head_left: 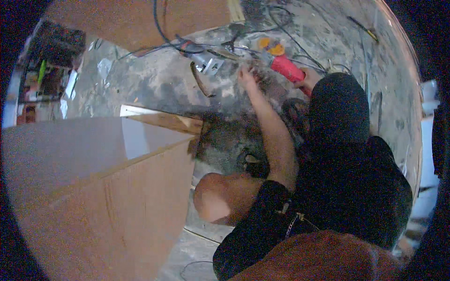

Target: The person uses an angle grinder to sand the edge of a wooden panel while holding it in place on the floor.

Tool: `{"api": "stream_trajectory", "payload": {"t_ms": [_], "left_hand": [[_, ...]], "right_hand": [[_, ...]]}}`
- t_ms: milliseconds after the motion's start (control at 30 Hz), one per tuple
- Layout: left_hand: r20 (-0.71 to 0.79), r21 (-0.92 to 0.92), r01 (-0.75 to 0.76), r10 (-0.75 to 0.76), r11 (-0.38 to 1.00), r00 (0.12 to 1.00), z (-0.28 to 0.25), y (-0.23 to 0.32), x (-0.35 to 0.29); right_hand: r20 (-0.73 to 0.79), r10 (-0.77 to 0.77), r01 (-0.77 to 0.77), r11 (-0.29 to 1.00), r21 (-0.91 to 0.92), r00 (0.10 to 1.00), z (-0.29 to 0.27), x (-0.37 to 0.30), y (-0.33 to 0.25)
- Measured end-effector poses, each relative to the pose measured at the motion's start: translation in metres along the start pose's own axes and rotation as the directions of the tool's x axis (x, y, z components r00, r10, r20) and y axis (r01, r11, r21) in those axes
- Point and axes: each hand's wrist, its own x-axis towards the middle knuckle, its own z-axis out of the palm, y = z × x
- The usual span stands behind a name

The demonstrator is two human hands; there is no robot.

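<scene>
A red power tool with a rounded body [288, 69], which looks like an angle grinder, is in my right hand [308, 79] above the floor. My fingers wrap round its near end. Dust or motion blurs the area at the tool's far end. My left hand [247, 77] reaches forward just left of the tool, close to the floor. Its fingers are smeared, so I cannot make out whether they hold anything. Just beyond the tool lie round orange-yellow pieces [271, 46].
A grey metal tool [201, 58] with a flat base plate lies left of my hands, beside a curved strip [199, 80]. Dark cables [161, 28] cross the concrete floor [154, 77]. A large wooden panel structure [126, 201] stands at my left. Another board [117, 21] is at the far left.
</scene>
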Motion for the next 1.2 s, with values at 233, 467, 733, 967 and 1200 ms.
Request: {"api": "stream_trajectory", "payload": {"t_ms": [233, 467, 733, 967, 1200], "left_hand": [[0.06, -0.084, 0.076, -0.071, 0.994, 0.996, 0.022, 0.003, 0.006], [0.057, -0.172, 0.014, -0.004, 0.985, 0.998, 0.034, 0.041, 0.038], [-0.069, -0.232, -0.128, 0.115, 0.964, 0.991, -0.003, 0.073, 0.063], [-0.176, -0.157, -0.275, 0.247, 0.949, 0.953, -0.055, 0.094, 0.045], [-0.152, 0.055, -0.37, 0.374, 0.928, 0.915, -0.085, 0.11, -0.008]], "right_hand": [[0.081, 0.037, -0.069, 0.898, 0.434, 0.996, -0.025, -0.051, 0.003], [-0.016, 0.224, -0.153, 0.715, 0.683, 0.974, -0.115, -0.12, 0.089], [-0.279, 0.327, -0.093, 0.782, 0.616, 0.903, -0.209, -0.072, 0.189], [-0.421, 0.248, 0.009, 0.853, 0.522, 0.873, -0.235, 0.005, 0.233], [-0.277, 0.351, -0.053, 0.698, 0.714, 0.894, -0.26, 0.035, 0.234]]}}
